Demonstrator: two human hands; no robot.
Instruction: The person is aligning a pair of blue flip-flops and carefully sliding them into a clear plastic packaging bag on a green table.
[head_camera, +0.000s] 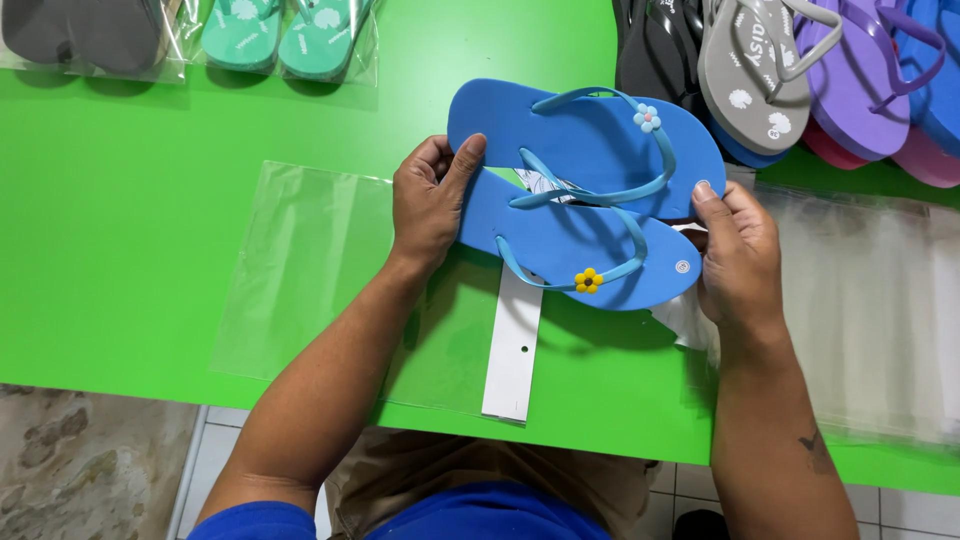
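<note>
A pair of blue flip-flops (590, 160) is held side by side above the green table (120, 250). One carries a pale flower charm on its strap, the other a yellow flower charm. My left hand (430, 200) grips the heel ends at the left, thumb over the top. My right hand (738, 255) holds the toe ends at the right. Under the sandals lies a clear plastic bag (310, 260) with a white card strip (513, 345) at its mouth.
A stack of clear bags (870, 300) lies at the right. Loose grey, purple, pink and black flip-flops (800, 70) are piled at the back right. Bagged teal sandals (285, 35) and dark grey sandals (80, 30) sit at the back left. The table's near edge borders a tiled floor.
</note>
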